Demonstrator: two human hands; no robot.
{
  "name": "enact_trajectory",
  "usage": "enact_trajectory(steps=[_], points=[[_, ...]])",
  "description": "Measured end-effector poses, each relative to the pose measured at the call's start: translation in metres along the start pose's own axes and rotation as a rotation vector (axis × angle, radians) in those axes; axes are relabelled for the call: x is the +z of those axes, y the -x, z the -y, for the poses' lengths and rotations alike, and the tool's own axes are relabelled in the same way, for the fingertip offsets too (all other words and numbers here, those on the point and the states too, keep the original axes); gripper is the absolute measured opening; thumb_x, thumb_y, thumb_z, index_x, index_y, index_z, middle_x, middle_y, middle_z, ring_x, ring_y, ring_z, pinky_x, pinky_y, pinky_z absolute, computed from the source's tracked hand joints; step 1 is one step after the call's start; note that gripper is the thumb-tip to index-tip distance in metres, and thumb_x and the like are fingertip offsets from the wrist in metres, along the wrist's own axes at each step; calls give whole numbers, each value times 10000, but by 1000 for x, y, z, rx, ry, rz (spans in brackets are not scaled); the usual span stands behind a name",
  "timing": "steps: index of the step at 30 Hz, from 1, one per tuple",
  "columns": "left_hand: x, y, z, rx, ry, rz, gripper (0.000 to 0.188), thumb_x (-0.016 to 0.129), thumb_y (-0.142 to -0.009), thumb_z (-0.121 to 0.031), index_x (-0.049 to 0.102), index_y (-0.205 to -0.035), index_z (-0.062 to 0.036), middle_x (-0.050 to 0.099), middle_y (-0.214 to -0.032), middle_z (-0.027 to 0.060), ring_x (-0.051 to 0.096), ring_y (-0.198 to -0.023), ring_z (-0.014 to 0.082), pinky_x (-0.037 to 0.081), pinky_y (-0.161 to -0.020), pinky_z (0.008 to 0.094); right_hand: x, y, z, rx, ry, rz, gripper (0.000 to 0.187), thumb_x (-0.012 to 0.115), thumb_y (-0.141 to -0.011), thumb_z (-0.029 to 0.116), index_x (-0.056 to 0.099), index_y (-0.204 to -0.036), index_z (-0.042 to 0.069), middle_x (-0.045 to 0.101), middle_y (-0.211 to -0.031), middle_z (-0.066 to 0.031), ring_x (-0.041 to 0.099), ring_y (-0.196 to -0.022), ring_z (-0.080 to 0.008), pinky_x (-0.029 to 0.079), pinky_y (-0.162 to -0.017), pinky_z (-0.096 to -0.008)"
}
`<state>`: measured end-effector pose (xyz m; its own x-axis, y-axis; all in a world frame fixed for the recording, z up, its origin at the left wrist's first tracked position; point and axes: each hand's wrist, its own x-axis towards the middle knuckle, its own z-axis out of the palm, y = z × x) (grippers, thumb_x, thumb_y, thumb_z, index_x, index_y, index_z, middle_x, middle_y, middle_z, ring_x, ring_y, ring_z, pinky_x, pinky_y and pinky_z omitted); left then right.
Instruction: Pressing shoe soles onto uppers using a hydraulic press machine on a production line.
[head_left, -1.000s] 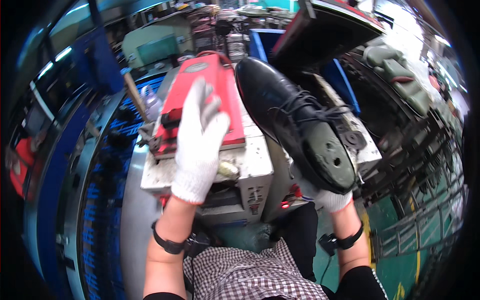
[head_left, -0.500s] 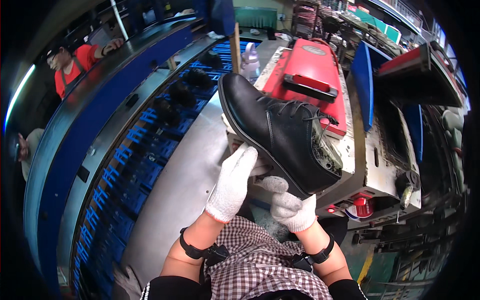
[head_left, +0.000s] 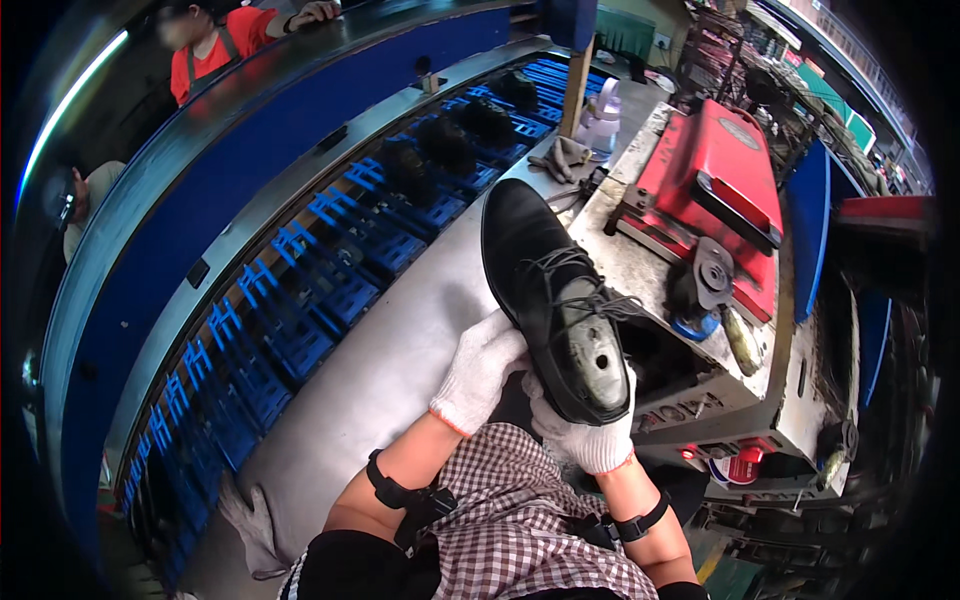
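Note:
A black lace-up shoe (head_left: 520,240) is tilted up in front of me, toe pointing away. Inside its opening sits a pale grey-green shoe last (head_left: 592,350) with a round dark hole. The laces lie loosely across the upper. My right hand (head_left: 590,435), in a white knit glove, cups the heel from below; some of its fingers are hidden behind the shoe. My left hand (head_left: 480,375), gloved the same way, is closed against the shoe's left side, its fingertips partly hidden by the sole edge.
A grey metal ledge (head_left: 370,370) runs along a conveyor with blue racks (head_left: 290,340). To the right stands a machine with a red cover (head_left: 720,180). Loose gloves (head_left: 560,158) and a pale bottle (head_left: 600,120) stand beyond the shoe. A person in red (head_left: 225,45) is across the conveyor.
The shoe has turned from its side view to show its laces and the top of the last. My right hand now supports the heel. The view has shifted.

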<state>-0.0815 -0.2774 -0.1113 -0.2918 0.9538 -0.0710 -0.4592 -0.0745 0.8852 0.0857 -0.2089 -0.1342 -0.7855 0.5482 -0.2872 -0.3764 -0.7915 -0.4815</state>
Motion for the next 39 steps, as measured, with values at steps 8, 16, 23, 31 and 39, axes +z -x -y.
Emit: enact_trajectory(steps=[8,16,23,31,39], points=[[-43,22,6,-38,365,-161,661,686,-952,-345,507,-1482,6,626,-1415,178,638,-1262,311,485,-1141,439,22,-35,2,-78,711,158,737,439,-1089,448,187,-1695,114,445,-1551,-94,475,-1260,-182,424,-1038,-344],[-134,-55,-41,-115,380,-439,251,627,-926,-205,680,-1115,-48,758,-1036,122,757,-846,288,648,-819,482,-9,-21,7,-520,1418,113,549,603,-931,50,532,-1472,-11,617,-1262,-196,635,-1122,-296,498,-1038,-384],[-251,-190,-86,187,-25,-768,398,781,-818,-278,663,-1087,-9,703,-923,112,707,-811,242,599,-763,388,-26,14,31,-699,1435,-50,395,562,-1011,164,613,-1345,-40,612,-1225,-148,630,-1054,-235,515,-944,-354],[-333,-230,-58,-22,-953,-1006,1132,745,-850,-484,149,-1614,101,467,-1543,362,469,-1443,485,377,-1198,474,6,18,40,-996,1442,34,400,583,-781,70,697,-1144,-53,675,-1093,-208,653,-945,-341,536,-882,-432],[-206,-145,-21,43,-1244,-767,1034,668,-915,-448,133,-1654,40,253,-1682,322,273,-1567,437,251,-1281,452,-7,60,118,-1553,1711,-606,408,444,-935,-100,637,-1294,-68,642,-1225,-224,615,-1095,-330,471,-1024,-440]])
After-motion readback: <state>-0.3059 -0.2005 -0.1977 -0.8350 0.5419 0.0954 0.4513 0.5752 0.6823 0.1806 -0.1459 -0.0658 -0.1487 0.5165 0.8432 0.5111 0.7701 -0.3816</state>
